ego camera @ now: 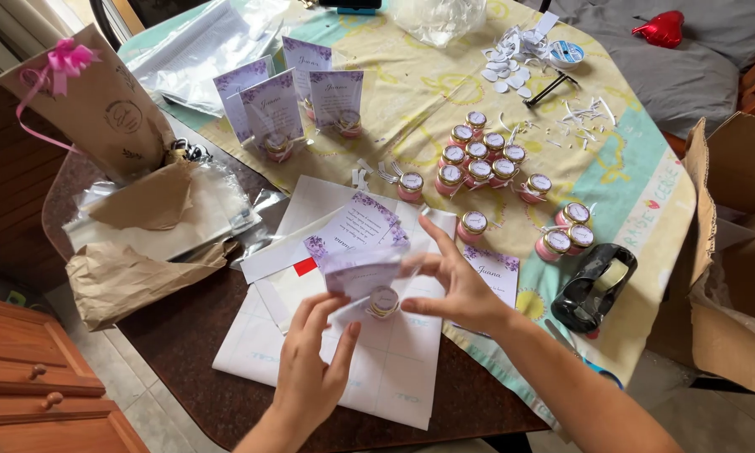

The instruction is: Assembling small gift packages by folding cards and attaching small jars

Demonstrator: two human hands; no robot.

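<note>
My left hand (310, 361) and my right hand (457, 281) hold between them a clear plastic bag (369, 270) with a purple floral card and a small gold-lidded pink jar (383, 301) inside. The left fingers touch the bag's lower left edge, while the right fingers pinch its right side. Beneath lie white sheets of paper (377, 369) and more purple floral cards (356, 225). Several small pink jars with gold lids (478, 159) stand grouped on the yellow patterned tablecloth (411, 92) beyond my hands.
A black tape dispenser (595, 285) sits right of my hands. Finished bagged cards (272, 113) stand at the back. Brown paper bags (101, 101) and crumpled paper (126, 277) lie left. Paper scraps (511, 67), a cardboard box (738, 252) and a red heart balloon (662, 29) are to the right.
</note>
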